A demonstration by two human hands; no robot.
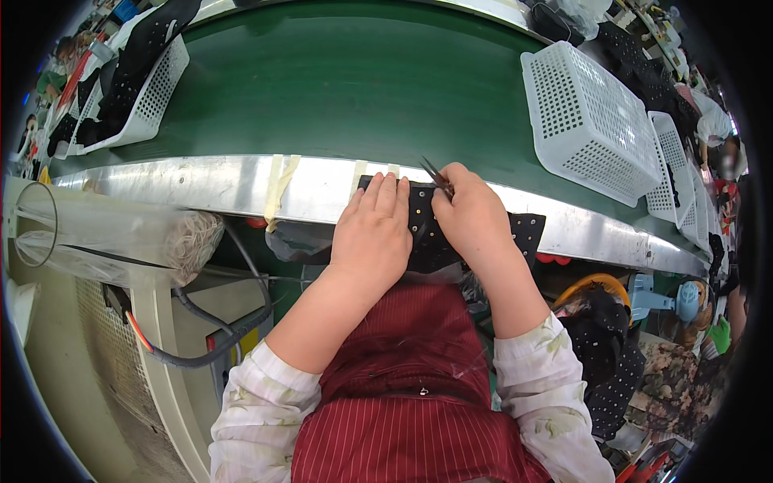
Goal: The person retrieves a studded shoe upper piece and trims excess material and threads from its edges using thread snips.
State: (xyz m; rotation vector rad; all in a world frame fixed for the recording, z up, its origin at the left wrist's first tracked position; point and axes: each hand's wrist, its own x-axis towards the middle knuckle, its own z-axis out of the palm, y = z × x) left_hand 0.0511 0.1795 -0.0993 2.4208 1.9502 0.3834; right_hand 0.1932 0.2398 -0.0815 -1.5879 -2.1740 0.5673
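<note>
A black piece of fabric [425,229] dotted with small metal studs lies over the metal edge of the conveyor and hangs down toward my lap. My left hand [373,229] rests flat on its left part, fingers stretched out and close together. In my right hand [475,216] is a pair of dark, pointed thread snips [432,170], the blades pointing up and to the left. The fingers of that hand are wrapped round the handles and hide most of them. Beneath the right wrist, more of the studded fabric shows on its far side.
A green conveyor belt [346,80] runs across behind the metal rail [217,181], which carries strips of tape. White perforated baskets stand at the right [592,121] and far left [161,92]. A bag of thread scraps [193,241] hangs at left; an orange-rimmed container [596,282] sits lower right.
</note>
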